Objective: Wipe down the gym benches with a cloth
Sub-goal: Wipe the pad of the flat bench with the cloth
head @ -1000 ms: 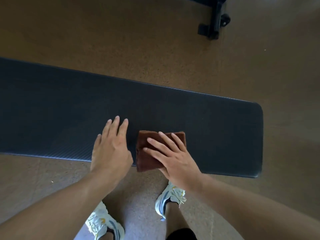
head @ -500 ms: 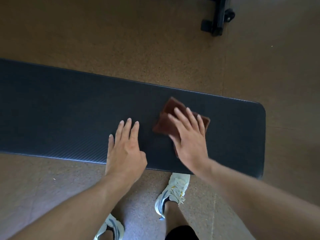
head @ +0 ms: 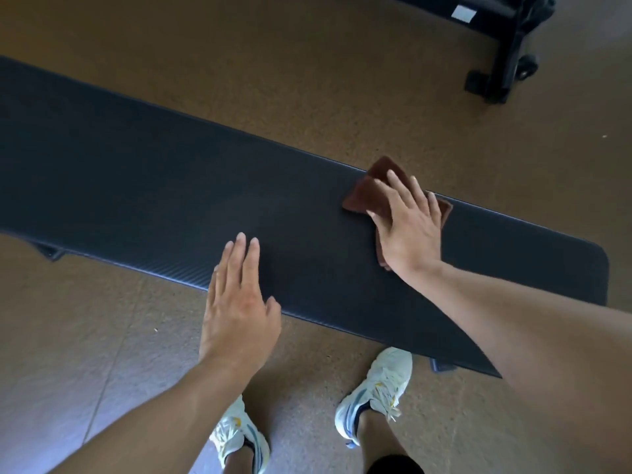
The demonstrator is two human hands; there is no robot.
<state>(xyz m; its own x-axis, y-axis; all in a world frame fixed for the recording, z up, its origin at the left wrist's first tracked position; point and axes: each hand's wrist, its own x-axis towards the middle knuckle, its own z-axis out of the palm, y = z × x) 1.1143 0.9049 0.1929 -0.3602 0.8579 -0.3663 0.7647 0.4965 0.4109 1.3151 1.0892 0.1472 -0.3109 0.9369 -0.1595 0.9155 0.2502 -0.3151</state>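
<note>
Head view, nearest first: I see two white sneakers (head: 374, 395) planted on the brown floor (head: 85, 336) just short of the bench. My left hand (head: 237, 302) lies flat on the near edge of the dark bench pad (head: 136, 186), fingers straight and together, gripping nothing. Farther along, my right hand (head: 408, 224) presses the brown cloth (head: 367, 193) down with spread, nearly straight fingers; the cloth sits at the pad's far edge, one corner seemingly poking past it. Beyond, at the top right, stands a black equipment frame (head: 506, 49).
</note>
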